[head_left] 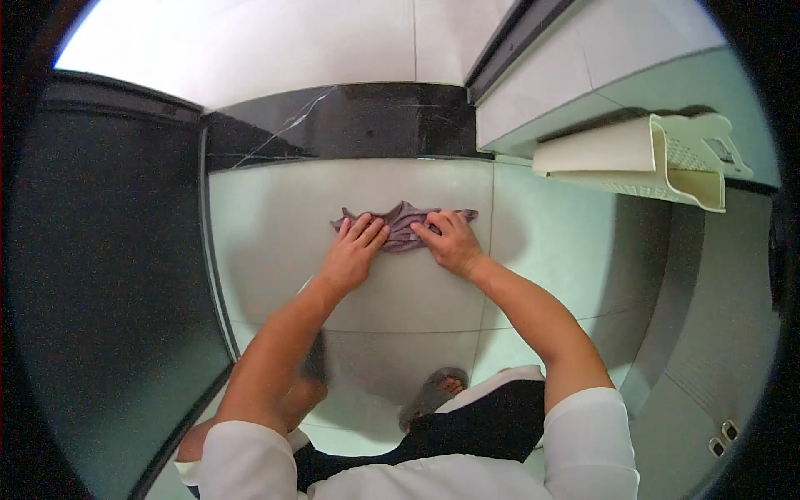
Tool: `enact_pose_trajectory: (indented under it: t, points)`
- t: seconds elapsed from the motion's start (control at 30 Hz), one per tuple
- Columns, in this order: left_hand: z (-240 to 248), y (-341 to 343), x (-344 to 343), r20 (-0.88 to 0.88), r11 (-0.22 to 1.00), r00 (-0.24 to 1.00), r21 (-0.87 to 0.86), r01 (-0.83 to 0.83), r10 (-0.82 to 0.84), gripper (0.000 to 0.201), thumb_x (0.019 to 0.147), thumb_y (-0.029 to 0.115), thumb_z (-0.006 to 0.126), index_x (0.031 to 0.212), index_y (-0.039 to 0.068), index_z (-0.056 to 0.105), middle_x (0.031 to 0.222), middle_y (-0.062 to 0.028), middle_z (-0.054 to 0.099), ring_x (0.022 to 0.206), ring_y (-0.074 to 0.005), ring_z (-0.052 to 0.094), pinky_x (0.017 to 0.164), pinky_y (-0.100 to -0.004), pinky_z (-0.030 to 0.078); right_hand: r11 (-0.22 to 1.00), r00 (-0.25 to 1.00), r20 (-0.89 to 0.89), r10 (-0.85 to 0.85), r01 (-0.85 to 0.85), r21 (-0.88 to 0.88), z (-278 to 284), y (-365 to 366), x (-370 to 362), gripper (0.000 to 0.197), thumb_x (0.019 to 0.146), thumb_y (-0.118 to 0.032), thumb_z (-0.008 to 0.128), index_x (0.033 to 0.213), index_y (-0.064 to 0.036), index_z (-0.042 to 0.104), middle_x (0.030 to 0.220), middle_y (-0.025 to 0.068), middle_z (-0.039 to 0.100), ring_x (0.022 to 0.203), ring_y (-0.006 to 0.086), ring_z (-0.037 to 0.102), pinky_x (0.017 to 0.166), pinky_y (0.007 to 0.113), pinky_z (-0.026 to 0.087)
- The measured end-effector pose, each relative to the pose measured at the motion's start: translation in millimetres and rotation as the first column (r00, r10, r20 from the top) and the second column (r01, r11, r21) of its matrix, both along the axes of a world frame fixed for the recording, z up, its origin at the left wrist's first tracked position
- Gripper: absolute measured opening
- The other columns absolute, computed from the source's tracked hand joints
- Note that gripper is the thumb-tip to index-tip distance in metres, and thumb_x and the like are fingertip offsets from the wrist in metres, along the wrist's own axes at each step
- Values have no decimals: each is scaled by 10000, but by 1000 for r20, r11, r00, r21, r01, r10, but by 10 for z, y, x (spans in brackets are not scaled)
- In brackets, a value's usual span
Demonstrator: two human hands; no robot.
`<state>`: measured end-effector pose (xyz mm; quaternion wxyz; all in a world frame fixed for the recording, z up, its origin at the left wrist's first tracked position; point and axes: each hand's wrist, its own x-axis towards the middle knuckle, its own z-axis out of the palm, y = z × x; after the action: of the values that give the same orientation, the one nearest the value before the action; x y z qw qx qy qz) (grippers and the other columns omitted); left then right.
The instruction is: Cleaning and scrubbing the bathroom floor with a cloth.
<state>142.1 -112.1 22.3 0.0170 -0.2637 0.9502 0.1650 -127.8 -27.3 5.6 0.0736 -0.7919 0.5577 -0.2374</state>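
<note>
A crumpled purple-grey cloth [403, 223] lies on the pale tiled floor, in front of the dark threshold. My left hand [351, 257] presses on the cloth's left part, its fingers stretched out and slightly apart. On the right part, my right hand [453, 245] has its fingers bent and gathered on the fabric, with the thumb reaching toward the middle. Folds bunch up between the two hands, and a small end of cloth pokes out past the right fingers.
A black marble threshold strip [350, 123] crosses the floor beyond the cloth. At left stands a dark framed panel [117, 250]. A cream plastic basket [600, 158] is at the right wall, above a grey cabinet-like surface [708, 333]. My slippered foot [433, 396] is below.
</note>
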Motion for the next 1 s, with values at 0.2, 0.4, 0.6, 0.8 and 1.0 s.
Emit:
enact_pose_trajectory:
  t: [0.2,0.4,0.6,0.8,1.0]
  points:
    - [37,-5,-23,137,989,986,96,-112,98,684,906,42,573,1563,192,454,1635,-36,408,1541,-291,309,1233,-592,266,1000,1000,-2,-13,13,1,73,-85,57,407,795,-125,755,1192,-213,739,1109,28,602,1047,256,569,899,418,476]
    - [5,83,-126,136,971,972,114,-209,193,662,930,21,524,1558,221,463,1647,-21,392,1549,-286,298,1226,-587,293,997,997,-37,-73,73,3,-32,-40,96,441,774,-125,753,1199,-244,739,1132,12,611,1070,254,574,890,417,467]
    - [-22,17,-57,166,975,975,142,-173,149,721,893,-32,534,1556,242,468,1651,-13,384,1552,-276,296,1237,-565,292,996,995,-48,-85,85,-3,-41,-26,115,449,780,-119,747,1206,-260,736,1134,10,614,1064,246,577,864,414,464]
    - [-7,-11,-6,90,995,991,22,-98,96,660,949,40,499,1575,235,429,1661,-36,367,1553,-275,287,1258,-538,245,991,990,-44,-130,130,-20,-29,-13,155,411,801,-123,715,1197,-230,724,1108,28,617,1030,259,580,833,423,484]
    - [51,758,422,173,997,982,3,78,-77,644,960,88,508,1587,195,406,1652,-59,377,1544,-302,299,1250,-535,255,993,994,-63,-93,98,68,-60,1038,672,383,841,-125,658,1222,-120,691,1066,93,615,940,282,592,762,420,521]
